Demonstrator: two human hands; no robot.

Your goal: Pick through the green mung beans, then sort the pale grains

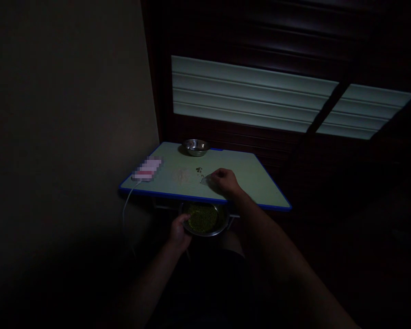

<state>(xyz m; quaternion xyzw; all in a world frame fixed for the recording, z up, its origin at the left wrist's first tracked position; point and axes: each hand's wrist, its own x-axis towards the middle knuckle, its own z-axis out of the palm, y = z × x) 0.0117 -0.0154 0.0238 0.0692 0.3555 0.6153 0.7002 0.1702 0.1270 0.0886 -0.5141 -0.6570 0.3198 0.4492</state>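
Note:
My left hand (179, 233) grips the rim of a metal bowl (210, 234), thumb over the edge, just below the table's near side. Small green beans or grains (202, 218) cover the inside of that bowl. Over the tabletop, my right hand (226, 182) is closed in a pinch on a small clear piece (207, 179), perhaps plastic; its kind is too dim to make out. Beside its tip lies a little scatter of dark bits (199, 171). A pale patch of fine grains (182, 175) spreads to the left of them.
The small table (256, 176) has a pale top and a blue edge. At its back stands a second metal bowl (196, 147). A blurred pink device (147, 169) with a white cable (124, 210) lies on the left. Wall and dark slatted doors border the table.

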